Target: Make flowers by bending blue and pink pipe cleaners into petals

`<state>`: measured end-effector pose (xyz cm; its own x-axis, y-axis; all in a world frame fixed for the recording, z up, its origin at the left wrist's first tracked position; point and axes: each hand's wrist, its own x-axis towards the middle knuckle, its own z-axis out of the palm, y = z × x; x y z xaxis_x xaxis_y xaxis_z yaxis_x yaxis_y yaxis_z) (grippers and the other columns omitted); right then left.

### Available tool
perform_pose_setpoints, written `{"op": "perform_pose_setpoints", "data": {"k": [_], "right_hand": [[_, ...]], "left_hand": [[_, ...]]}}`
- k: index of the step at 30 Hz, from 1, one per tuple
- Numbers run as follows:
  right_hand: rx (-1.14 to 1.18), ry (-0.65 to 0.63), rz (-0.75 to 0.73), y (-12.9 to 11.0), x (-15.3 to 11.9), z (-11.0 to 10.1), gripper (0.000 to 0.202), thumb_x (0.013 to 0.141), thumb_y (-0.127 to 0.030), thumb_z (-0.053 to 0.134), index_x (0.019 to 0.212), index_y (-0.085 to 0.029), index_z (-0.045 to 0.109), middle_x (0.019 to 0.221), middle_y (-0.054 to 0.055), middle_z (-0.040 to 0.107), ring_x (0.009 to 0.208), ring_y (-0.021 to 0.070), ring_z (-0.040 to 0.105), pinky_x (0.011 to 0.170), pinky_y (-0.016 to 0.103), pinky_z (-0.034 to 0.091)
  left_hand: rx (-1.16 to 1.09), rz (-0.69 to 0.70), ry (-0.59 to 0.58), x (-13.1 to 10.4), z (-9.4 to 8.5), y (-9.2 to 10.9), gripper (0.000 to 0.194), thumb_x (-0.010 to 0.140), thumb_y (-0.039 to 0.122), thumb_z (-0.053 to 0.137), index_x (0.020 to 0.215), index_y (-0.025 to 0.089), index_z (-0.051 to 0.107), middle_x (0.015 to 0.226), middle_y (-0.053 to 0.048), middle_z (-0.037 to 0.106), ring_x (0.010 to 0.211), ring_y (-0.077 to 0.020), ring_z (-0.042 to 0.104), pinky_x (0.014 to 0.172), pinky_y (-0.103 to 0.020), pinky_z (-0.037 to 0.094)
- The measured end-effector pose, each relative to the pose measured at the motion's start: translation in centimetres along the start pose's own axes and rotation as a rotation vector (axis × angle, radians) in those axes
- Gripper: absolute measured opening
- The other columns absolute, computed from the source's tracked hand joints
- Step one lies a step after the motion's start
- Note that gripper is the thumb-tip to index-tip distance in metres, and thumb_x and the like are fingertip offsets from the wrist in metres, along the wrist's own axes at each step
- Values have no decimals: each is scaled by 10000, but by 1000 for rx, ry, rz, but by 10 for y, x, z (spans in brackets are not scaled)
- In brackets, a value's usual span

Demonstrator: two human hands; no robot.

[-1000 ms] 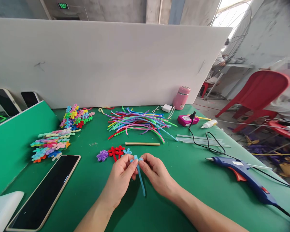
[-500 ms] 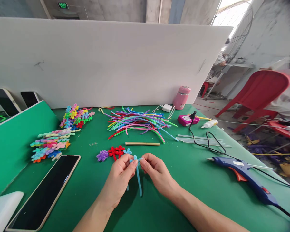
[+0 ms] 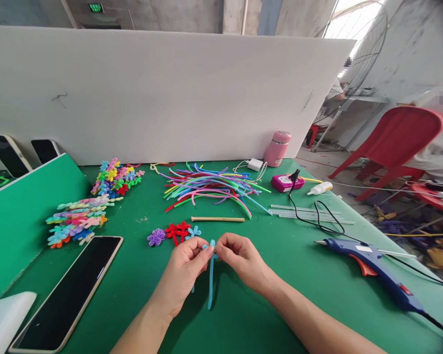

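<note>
Between my hands is a light blue pipe cleaner (image 3: 210, 285), looped at the top, with a straight end hanging down. My left hand (image 3: 190, 260) pinches the looped part from the left. From the right, my right hand (image 3: 239, 255) grips it with thumb and forefinger; the fingertips partly hide the loops. Just beyond my left hand lie a light blue pipe-cleaner flower (image 3: 194, 231), red flowers (image 3: 177, 231) and a purple flower (image 3: 156, 237). A thin tan stick (image 3: 217, 220) lies past my hands.
Loose coloured pipe cleaners (image 3: 210, 184) are heaped at the back, finished flowers (image 3: 77, 219) at left. A phone (image 3: 66, 295) lies front left. On the right are a blue glue gun (image 3: 372, 265), its black cord, clear glue sticks (image 3: 306, 214), a magenta box (image 3: 287, 183) and a pink bottle (image 3: 278, 149).
The blue pipe cleaner has shifted slightly right and turned, its hanging end now lower and more upright. My left hand has moved slightly right. More of the light blue flower behind it shows.
</note>
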<state>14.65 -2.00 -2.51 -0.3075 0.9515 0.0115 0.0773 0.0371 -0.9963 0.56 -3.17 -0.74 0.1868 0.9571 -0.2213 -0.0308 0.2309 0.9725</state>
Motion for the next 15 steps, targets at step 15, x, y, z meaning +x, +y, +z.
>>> {"op": "perform_pose_setpoints", "data": {"k": [15], "right_hand": [[-83,-65,-26,0,0,-6,277,780,-388,485,670,-135,503,609,-24,433,567,87,348,517,215,279]], "left_hand": [[278,93,7,-1,-6,8,250,740,342,505,558,173,477,557,44,357,533,-105,303,499,-213,272]]}}
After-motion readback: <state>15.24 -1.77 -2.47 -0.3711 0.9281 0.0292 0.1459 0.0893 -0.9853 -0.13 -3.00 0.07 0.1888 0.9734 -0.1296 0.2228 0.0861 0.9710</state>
